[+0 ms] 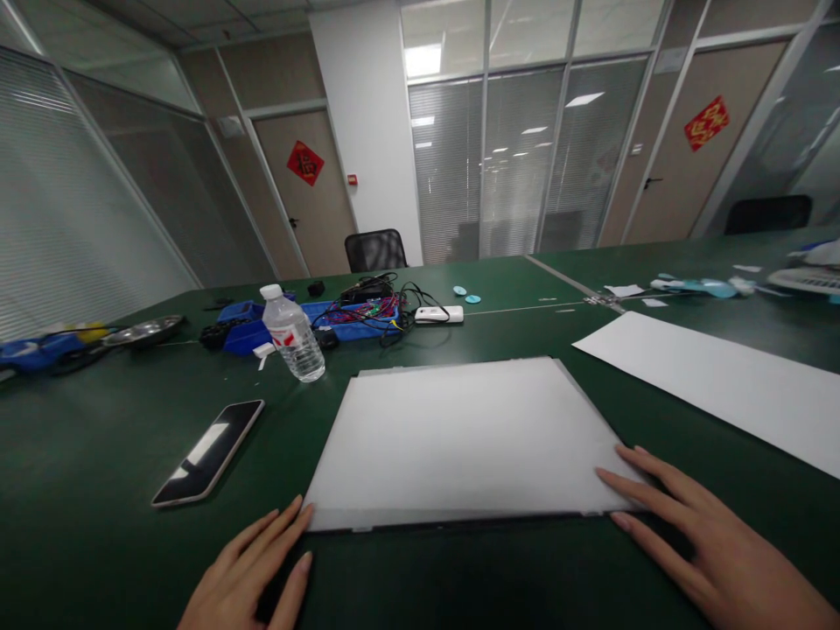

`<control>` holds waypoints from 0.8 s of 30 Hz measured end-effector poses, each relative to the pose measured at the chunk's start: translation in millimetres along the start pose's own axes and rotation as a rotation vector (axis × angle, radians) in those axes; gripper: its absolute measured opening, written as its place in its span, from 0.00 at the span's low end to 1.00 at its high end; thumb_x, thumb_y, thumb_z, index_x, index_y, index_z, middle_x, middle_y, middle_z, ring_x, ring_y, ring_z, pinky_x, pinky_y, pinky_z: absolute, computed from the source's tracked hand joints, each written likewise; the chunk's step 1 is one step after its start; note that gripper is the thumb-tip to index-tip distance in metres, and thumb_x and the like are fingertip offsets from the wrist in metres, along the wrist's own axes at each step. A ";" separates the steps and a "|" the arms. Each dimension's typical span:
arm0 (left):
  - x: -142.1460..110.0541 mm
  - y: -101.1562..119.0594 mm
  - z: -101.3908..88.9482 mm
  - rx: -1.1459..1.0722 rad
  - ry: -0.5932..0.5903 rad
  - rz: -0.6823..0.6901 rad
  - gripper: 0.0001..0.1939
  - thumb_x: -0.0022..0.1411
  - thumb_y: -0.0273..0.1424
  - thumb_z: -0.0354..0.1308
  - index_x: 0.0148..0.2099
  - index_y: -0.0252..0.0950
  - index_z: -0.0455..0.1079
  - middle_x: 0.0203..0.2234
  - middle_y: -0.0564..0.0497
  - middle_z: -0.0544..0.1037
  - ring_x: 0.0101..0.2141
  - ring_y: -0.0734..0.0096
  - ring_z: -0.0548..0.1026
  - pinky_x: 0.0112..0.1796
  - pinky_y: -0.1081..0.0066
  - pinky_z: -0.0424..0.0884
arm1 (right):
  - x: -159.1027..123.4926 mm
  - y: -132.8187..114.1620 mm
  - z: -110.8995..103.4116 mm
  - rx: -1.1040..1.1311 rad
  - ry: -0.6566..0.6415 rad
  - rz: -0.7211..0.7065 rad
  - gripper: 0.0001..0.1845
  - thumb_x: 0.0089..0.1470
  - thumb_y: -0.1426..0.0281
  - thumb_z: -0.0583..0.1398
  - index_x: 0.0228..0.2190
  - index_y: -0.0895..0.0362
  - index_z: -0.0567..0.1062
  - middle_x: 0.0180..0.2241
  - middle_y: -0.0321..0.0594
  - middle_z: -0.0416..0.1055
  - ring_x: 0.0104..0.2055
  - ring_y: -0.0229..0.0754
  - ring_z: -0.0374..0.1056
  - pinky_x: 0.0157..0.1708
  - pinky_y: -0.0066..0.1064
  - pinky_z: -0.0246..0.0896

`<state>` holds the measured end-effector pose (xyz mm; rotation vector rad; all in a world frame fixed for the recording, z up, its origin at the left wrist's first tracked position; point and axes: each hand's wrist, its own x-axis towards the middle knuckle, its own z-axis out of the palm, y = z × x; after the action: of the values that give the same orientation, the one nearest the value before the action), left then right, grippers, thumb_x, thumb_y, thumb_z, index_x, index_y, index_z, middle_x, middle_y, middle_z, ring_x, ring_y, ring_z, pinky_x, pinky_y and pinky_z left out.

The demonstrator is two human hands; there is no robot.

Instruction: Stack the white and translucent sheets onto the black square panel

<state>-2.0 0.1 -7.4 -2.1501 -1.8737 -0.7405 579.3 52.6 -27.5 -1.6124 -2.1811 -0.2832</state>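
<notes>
In front of me on the green table lies a flat white panel [459, 437] with a thin dark edge and small tabs along its near side. A translucent sheet seems to cover its top. My left hand [253, 569] rests at the panel's near left corner, fingers stretched out and touching the edge. At the near right corner, my right hand [702, 525] has its fingers spread, with some fingertips on the panel's surface and border. Neither hand grips anything.
A phone [208, 453] lies left of the panel, and a water bottle [293, 337] stands behind it. Farther back are blue trays [360, 325] with tangled wires and a white power strip [438, 315]. A large white sheet [722, 376] lies at the right.
</notes>
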 end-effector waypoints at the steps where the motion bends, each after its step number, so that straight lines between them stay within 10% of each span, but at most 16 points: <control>1: 1.4 3.4 -1.9 0.002 -0.008 -0.014 0.25 0.72 0.51 0.55 0.64 0.53 0.77 0.62 0.54 0.81 0.61 0.50 0.79 0.59 0.50 0.79 | 1.7 -1.7 -3.1 0.011 -0.013 0.005 0.28 0.67 0.45 0.55 0.64 0.33 0.75 0.72 0.34 0.60 0.64 0.60 0.71 0.57 0.60 0.74; 24: 6.9 14.1 -9.2 -0.007 -0.029 -0.056 0.26 0.71 0.54 0.54 0.64 0.52 0.78 0.62 0.54 0.80 0.61 0.48 0.77 0.59 0.47 0.78 | 16.2 -18.4 -25.2 0.043 -0.062 -0.028 0.28 0.71 0.47 0.51 0.65 0.36 0.74 0.71 0.33 0.61 0.69 0.61 0.64 0.61 0.62 0.71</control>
<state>10.0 -0.7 6.3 -2.1317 -1.9555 -0.7318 563.1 50.9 3.7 -1.5886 -2.2421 -0.1956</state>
